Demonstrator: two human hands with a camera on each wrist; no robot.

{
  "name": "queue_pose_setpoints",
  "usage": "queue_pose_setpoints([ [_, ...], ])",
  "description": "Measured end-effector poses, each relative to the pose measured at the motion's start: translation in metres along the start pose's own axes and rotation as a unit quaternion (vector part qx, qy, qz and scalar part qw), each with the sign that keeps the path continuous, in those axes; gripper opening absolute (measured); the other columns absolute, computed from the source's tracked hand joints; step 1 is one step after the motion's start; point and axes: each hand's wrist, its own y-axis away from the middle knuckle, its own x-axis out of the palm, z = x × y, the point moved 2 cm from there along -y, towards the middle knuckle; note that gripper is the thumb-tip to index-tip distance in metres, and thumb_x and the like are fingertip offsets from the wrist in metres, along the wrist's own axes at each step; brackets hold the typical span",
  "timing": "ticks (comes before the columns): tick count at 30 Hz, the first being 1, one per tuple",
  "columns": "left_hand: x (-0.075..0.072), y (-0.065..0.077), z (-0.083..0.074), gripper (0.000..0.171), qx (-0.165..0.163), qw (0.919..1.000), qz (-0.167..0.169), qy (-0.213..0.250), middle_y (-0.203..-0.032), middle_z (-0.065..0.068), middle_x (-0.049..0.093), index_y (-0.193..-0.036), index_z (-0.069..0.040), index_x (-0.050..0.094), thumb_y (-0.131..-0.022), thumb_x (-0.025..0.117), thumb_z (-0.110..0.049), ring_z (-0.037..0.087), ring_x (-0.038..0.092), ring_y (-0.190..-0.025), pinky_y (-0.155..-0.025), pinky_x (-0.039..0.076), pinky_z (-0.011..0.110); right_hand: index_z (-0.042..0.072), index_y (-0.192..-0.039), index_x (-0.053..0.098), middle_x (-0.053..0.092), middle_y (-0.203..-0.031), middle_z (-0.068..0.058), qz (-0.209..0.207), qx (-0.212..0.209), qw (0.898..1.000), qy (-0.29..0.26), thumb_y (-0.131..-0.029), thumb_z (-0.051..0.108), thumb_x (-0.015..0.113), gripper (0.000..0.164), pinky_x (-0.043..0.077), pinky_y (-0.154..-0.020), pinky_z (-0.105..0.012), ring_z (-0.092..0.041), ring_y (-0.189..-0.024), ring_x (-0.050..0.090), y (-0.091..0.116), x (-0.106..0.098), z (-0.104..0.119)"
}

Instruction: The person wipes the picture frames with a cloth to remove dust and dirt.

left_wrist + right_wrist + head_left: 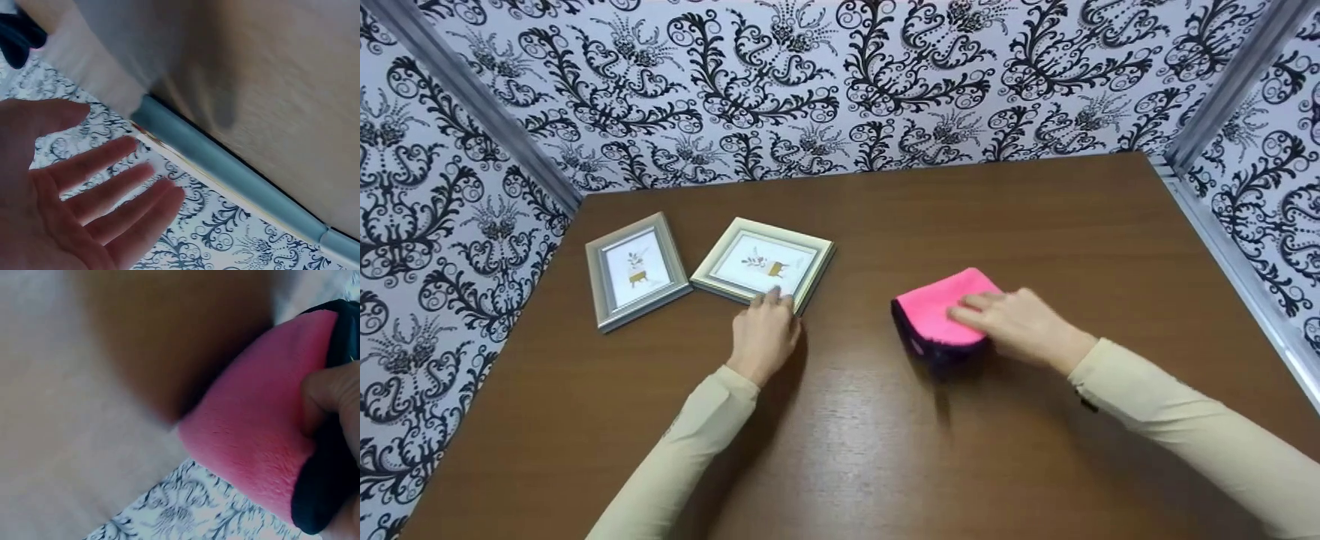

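My right hand (1020, 324) grips a folded pink and black cloth (934, 304) over the middle right of the table. The right wrist view shows the thumb pressed into the plush pink cloth (247, 422), its black side folded round the edges. My left hand (765, 334) is at the near edge of a pale gold picture frame (821, 276), fingertips overlapping its corner in the head view. From the left wrist, this hand (95, 197) has its fingers extended and spread beside the picture frame's side (225, 174). The frame lies flat, its picture a plant in a yellow pot.
A second picture frame (601, 289), silvery beige with a similar picture, lies to the left, its right corner up against the first. Both are on the brown wooden table (840, 465). Black-and-white patterned walls (825, 90) enclose the table's back and sides.
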Motion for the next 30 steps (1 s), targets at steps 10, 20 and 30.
queue_pose_setpoints([
  [10,0.017,-0.018,-0.007,0.013,-0.017,0.9963,0.077,-0.036,-0.085,0.018,0.059,-0.096,0.0,0.063,-0.087,0.066,-0.008,0.036,0.063,-0.073,-0.055,0.053,0.046,0.011,-0.122,0.061,0.065,-0.112,-0.015,-0.031,0.16,0.985,-0.057,-0.066,-0.008,0.075,0.061,0.047,-0.047,-0.053,-0.04,-0.078,0.065,0.013,-0.024,-0.042],
  [20,0.024,-0.023,-0.024,0.008,0.005,0.9967,0.061,-0.054,-0.082,0.018,0.057,-0.092,0.001,0.063,-0.088,0.058,0.005,0.035,0.062,-0.068,-0.056,0.053,0.044,0.009,-0.122,0.059,0.066,-0.107,-0.017,-0.08,0.203,0.973,-0.076,-0.068,-0.009,0.07,0.058,0.047,-0.051,-0.058,-0.043,-0.078,0.065,0.033,-0.033,-0.069],
  [30,0.024,-0.029,-0.042,0.012,0.073,0.9951,0.039,0.053,-0.08,0.015,0.058,-0.087,-0.004,0.067,-0.079,0.068,0.004,0.034,0.062,-0.067,-0.05,0.054,0.044,0.01,-0.113,0.061,0.068,-0.102,-0.018,-0.098,0.255,0.958,-0.089,-0.072,-0.002,0.071,0.044,0.044,-0.055,-0.062,-0.046,-0.077,0.063,0.044,-0.04,-0.086],
])
